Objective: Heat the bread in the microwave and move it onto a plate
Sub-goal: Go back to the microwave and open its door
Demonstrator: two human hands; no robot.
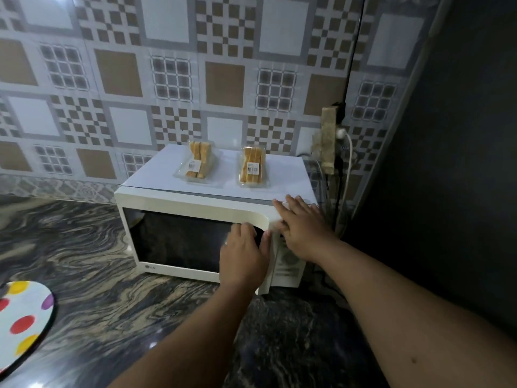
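Left hand (242,253) lies on the right edge of the microwave door (193,239), fingers curled over that edge as if gripping it; the door looks shut or just barely cracked, and I cannot tell which. Right hand (300,228) rests flat and spread on the upper right corner of the microwave (156,177), over the control panel, holding nothing and probably bracing the oven.

Bread sits on the microwave's flat top in two clear plastic packs, well apart from both hands. One bread pack (197,163) stands left of centre, the other bread pack (252,167) right of centre. Each holds a few slices on edge, pressed together, with a white label on the front. Their long axes run from the wall toward the front of the oven, the label ends toward the person; the left pack angles slightly.

By my judgement these packs are light, and the thin plastic will flex and may be slick, while the slices inside are soft and crush easily. A gentle hold across the two long sides, near the middle, should lift one without squashing it.

A plate (25,320), white with coloured dots, waits on the marbled table (92,264) at the far left, well away from the oven.
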